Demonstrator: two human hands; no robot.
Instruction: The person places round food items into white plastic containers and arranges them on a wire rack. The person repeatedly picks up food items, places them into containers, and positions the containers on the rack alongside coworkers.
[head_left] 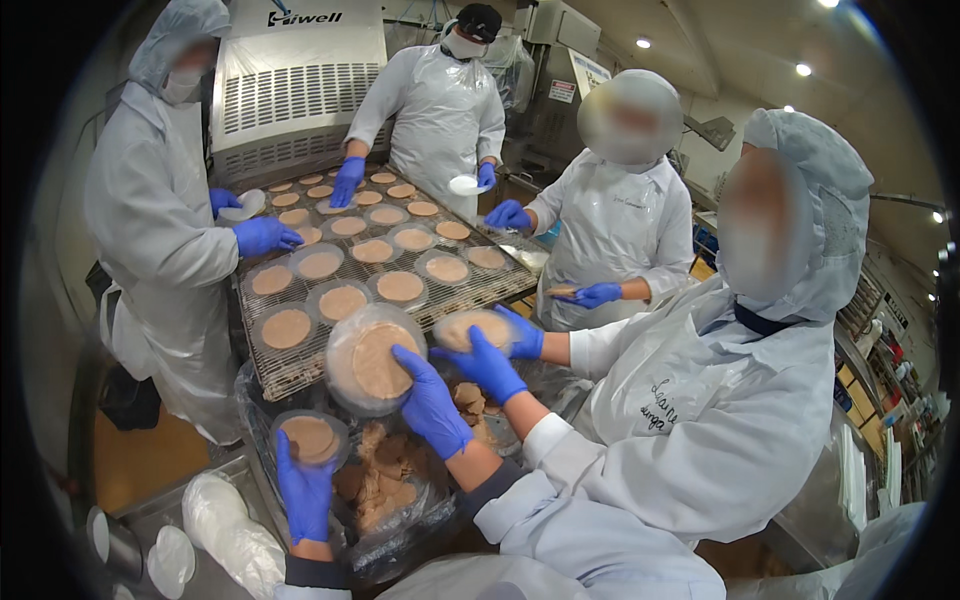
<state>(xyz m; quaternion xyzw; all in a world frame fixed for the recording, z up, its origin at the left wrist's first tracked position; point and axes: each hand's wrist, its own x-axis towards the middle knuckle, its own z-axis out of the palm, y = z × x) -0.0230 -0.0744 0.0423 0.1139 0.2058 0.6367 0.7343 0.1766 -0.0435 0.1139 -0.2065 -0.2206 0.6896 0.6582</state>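
Observation:
My left hand (pixel 305 495), in a blue glove, is closed on a small stack of round pinkish-brown patties (pixel 310 436) with a translucent paper disc under it. Higher and to the right, my right hand (pixel 436 408), also gloved, grips a larger patty stack (pixel 372 360) on paper discs. Its thumb lies on the top patty, and the stack is tilted before the near edge of the wire conveyor belt (pixel 290 378). Between and below my hands is a plastic-lined bin (pixel 430 525) with loose, broken patties (pixel 382 490) in it.
Rows of patties on paper discs (pixel 342 302) cover the belt. At right, a co-worker's gloved hands (pixel 490 365) hold another patty stack close to my right hand. Several other people stand around the belt. A steel tray (pixel 235 470) with wrapped white discs (pixel 225 525) lies lower left.

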